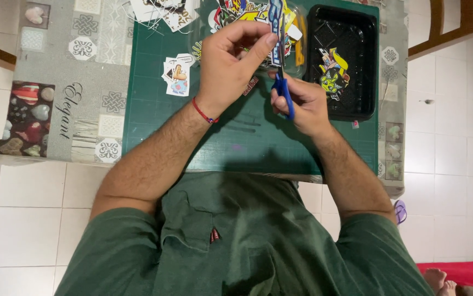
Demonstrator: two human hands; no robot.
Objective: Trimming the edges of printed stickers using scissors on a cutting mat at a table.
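Overhead, the right hand closes its grip on blue-handled scissors, blades pointing away from the body toward the worktop's far edge. Just left of the blades, the left hand pinches a colourful sticker sheet between thumb and fingers, holding it above the green cutting mat. The sheet's long axis runs along the blades, touching them. Cut stickers lie on the mat's left side; a black tray with a yellow cut-out sits at the far right corner.
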